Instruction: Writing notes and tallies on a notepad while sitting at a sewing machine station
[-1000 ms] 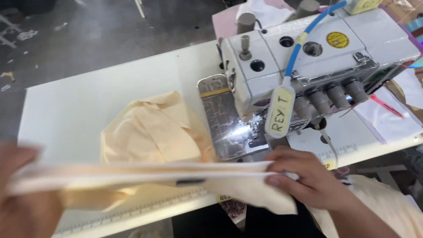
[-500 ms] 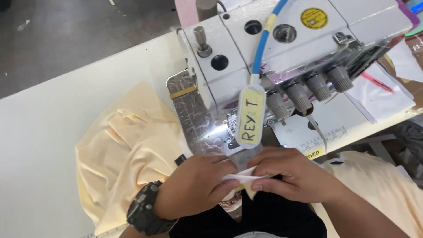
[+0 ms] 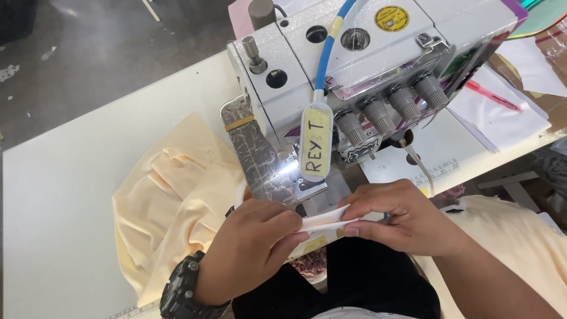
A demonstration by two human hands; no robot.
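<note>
Both hands met just in front of the grey-white overlock sewing machine (image 3: 354, 77), at the near edge of the cream table (image 3: 65, 195) it stood on. Left hand (image 3: 254, 248), wearing a black wristwatch (image 3: 183, 292), had its thumb and forefingers pinched shut on one end of a narrow folded strip of white fabric (image 3: 323, 221); right hand (image 3: 401, 221) was closed on the other end, thumb on top and fingertips under. So the strip lay between the two hands, touching both, its long axis running roughly left to right across the front of the machine, tilted slightly upward toward the right hand. It sat just short of the machine's lit needle area (image 3: 289, 171), which lay beyond it and a little to the left, nearer the left hand than the right. Left of the machine, a rumpled pale yellow cloth (image 3: 171, 218) spread over the table, partly under the left wrist. A white oval tag (image 3: 315, 142) hung from a blue tube (image 3: 328, 53) down the machine's front, above the strip. Right of the machine lay white paper sheets (image 3: 502, 112) with a pink pen (image 3: 493, 97) on them.
</note>
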